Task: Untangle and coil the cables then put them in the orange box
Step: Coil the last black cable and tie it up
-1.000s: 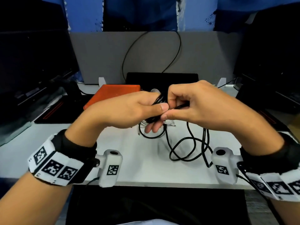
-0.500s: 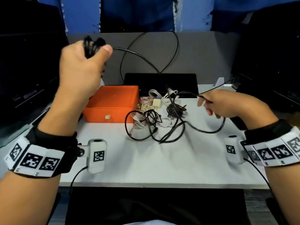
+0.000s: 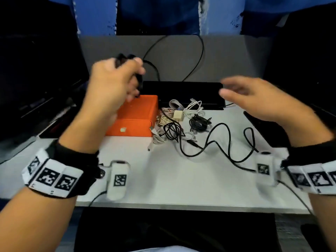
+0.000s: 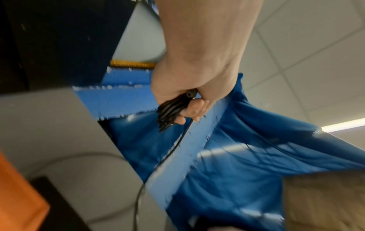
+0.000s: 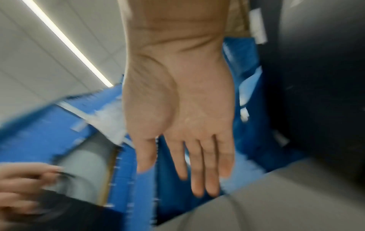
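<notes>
Black cable (image 3: 214, 142) tail now seen dropped on desk (image 3: 172, 175) by right hand (image 3: 254, 99), fingers apart, w/ coiled part gripped in left hand (image 3: 112, 82) above orange box (image 3: 134, 120): coiling unfinished, pile untouched.

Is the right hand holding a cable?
No, the right hand is open with straight fingers and nothing in it; the left hand grips the black cable bundle.

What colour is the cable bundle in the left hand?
Black. The cable bundle held in the left hand shows best in the left wrist view.
</notes>
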